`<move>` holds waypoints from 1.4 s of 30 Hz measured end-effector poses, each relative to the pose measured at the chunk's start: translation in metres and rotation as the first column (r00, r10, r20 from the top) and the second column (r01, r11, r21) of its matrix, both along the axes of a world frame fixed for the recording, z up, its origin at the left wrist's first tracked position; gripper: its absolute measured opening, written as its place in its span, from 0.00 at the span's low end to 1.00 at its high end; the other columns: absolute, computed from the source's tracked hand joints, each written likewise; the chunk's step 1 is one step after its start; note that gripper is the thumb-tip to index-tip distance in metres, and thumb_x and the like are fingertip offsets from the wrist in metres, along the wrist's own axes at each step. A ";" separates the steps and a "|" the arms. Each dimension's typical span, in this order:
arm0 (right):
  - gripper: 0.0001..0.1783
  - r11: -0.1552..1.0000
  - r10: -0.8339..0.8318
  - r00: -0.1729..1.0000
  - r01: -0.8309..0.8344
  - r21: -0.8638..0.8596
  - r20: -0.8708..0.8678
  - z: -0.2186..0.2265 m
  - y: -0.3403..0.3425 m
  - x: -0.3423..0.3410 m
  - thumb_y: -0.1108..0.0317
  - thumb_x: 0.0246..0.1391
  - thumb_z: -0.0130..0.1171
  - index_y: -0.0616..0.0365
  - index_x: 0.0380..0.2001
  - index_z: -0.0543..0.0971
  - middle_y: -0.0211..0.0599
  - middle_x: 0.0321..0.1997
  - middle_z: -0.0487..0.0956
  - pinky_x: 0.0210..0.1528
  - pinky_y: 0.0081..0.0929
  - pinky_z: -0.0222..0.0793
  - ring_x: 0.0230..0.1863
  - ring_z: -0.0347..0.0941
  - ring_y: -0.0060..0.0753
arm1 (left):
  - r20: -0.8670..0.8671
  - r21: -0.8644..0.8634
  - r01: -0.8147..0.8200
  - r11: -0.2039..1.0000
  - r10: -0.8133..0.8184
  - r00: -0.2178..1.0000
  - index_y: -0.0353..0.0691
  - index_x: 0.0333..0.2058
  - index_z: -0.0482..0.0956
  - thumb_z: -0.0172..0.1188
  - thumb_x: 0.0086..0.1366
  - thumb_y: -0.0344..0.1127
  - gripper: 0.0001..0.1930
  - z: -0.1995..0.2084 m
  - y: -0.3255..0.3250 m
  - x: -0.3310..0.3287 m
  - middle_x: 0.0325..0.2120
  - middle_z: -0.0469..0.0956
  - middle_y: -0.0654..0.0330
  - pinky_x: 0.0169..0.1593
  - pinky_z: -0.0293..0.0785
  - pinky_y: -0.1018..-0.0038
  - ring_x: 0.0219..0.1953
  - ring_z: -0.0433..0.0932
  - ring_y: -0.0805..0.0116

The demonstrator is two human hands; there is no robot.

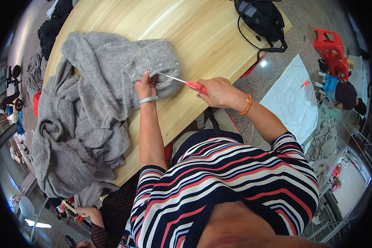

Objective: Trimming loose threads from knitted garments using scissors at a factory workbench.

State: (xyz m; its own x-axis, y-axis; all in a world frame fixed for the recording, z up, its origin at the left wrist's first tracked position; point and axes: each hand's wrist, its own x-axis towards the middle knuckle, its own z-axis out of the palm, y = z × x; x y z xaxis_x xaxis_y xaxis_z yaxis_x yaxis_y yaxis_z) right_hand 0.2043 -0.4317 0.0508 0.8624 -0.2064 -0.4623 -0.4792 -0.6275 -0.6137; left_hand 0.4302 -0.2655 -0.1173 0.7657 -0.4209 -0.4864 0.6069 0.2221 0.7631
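- In the head view, our left hand (pixel 144 89) was at the near edge of the grey knit garment (pixel 107 74), half curled and closed on a bit of the knit. Its thumb lay on the fabric; its fingers were partly hidden, so we could not tell how tightly they pressed.
- Our right hand (pixel 221 94) was wrapped around the red handle of a slim tool (pixel 197 87). The thin metal shaft pointed left, its tip at the fabric just beside our left fingers; we could not tell whether it had gone through the knit.
- The garment lay on the wooden table (pixel 206 39), mostly to our left, its folds heaped toward the table's left edge. Small shiny dots showed on the part above our left hand.
- We wore a pale band (pixel 149 99) on the left wrist, an orange beaded bracelet (pixel 246 104) on the right and a striped top (pixel 231 177).
- A black mesh bag (pixel 260 20) with a cable sat at the table's far right corner.
- Beyond the table we saw a white sheet (pixel 287 99) on the floor and red stools (pixel 328 43).
- At lower left, a co-worker's dark dotted sleeve (pixel 115 213) showed.
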 end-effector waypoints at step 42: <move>0.18 0.982 -0.186 0.981 0.185 -0.020 -0.063 -0.008 -0.011 -0.033 0.59 0.53 0.58 0.58 0.44 0.77 0.57 0.32 0.80 0.43 0.48 0.71 0.38 0.76 0.61 | -0.042 -0.081 -0.073 0.994 0.070 0.997 0.20 0.39 0.72 0.58 0.62 0.21 0.09 0.013 -0.065 -0.059 0.38 0.79 0.42 0.46 0.83 0.59 0.38 0.83 0.51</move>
State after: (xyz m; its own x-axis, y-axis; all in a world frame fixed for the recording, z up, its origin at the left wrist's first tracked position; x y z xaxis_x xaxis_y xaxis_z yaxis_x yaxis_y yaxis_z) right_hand 0.1709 -0.4426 0.0428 0.7771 -0.3673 -0.5110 -0.6262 -0.5324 -0.5696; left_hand 0.3712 -0.3306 -0.1045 0.7762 -0.4058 -0.4826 0.6164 0.3271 0.7163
